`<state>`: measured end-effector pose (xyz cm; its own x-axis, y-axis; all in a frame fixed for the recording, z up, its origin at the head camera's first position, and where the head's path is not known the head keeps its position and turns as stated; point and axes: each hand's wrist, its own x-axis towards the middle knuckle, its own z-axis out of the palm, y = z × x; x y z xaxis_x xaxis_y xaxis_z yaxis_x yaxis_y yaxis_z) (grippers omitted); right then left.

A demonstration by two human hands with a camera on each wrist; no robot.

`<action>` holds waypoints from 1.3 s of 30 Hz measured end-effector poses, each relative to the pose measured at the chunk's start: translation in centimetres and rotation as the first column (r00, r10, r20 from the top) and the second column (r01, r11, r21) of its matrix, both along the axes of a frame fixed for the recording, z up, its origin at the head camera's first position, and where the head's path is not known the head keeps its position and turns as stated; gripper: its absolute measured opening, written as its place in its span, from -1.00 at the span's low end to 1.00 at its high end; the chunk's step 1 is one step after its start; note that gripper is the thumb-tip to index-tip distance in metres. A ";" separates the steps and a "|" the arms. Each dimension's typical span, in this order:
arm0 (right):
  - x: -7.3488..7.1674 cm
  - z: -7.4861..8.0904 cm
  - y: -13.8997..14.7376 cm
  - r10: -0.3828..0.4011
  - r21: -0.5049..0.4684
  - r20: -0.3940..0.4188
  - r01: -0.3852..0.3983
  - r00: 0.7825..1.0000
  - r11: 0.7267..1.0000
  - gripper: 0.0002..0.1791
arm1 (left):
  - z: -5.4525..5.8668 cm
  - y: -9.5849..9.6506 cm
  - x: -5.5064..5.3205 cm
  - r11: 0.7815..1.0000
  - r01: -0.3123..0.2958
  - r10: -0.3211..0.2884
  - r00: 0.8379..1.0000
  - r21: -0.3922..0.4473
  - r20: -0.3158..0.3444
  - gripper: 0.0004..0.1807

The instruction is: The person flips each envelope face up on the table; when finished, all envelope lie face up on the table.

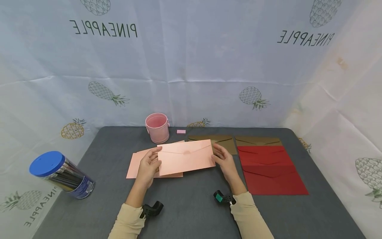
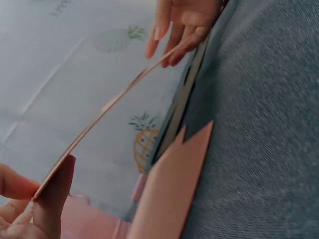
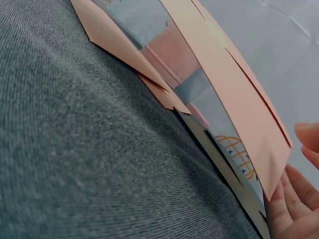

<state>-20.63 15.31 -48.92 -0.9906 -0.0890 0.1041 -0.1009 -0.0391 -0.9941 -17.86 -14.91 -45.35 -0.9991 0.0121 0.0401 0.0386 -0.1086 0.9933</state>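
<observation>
A pink envelope (image 1: 188, 161) hangs over the table, raised and slightly tilted, its flap side showing. My left hand (image 1: 148, 167) pinches its left end between thumb and fingers (image 2: 55, 194). At the other end my right hand (image 1: 224, 162) has its fingers behind the envelope's edge. In the right wrist view, that hand's thumb (image 3: 306, 135) stands apart from the paper. More pink envelopes (image 1: 133, 167) lie overlapping on the table below, partly hidden by the raised one.
Gold envelopes (image 1: 229, 143) lie at the back, and overlapping red envelopes (image 1: 274, 184) on the right. A pink bucket (image 1: 158, 132) and a small pink block (image 1: 180, 131) stand near the back edge. On the left is a blue-lidded jar (image 1: 67, 177) of pencil-like sticks.
</observation>
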 end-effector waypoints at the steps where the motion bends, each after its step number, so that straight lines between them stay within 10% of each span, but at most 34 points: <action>1: 0.0 0.0 0.0 0.010 -0.003 0.003 -0.010 1.000 1.000 -0.39 | -0.2 -0.1 -0.1 1.000 0.010 -0.010 1.000 0.009 0.002 -0.42; 18: 1.0 1.7 1.6 0.021 0.223 0.026 -0.026 0.999 0.975 -0.50 | -2.4 0.4 -0.4 0.987 -0.027 0.042 0.994 -0.155 0.098 -0.61; 26: 1.1 0.5 6.0 0.021 0.382 -0.032 -0.008 0.999 0.924 -0.48 | -2.0 3.3 -0.4 0.992 0.080 -0.068 0.990 -0.100 0.123 -0.61; 32: 0.5 0.8 8.8 -0.055 0.459 -0.007 0.052 0.998 0.887 -0.48 | -1.7 6.2 -2.6 0.984 0.123 -0.108 0.987 -0.130 0.117 -0.64; 39: -1.3 1.0 9.9 -0.113 0.607 -0.004 0.092 0.994 0.789 -0.50 | -2.1 9.0 -6.1 0.975 0.035 0.014 0.976 -0.219 0.216 -0.70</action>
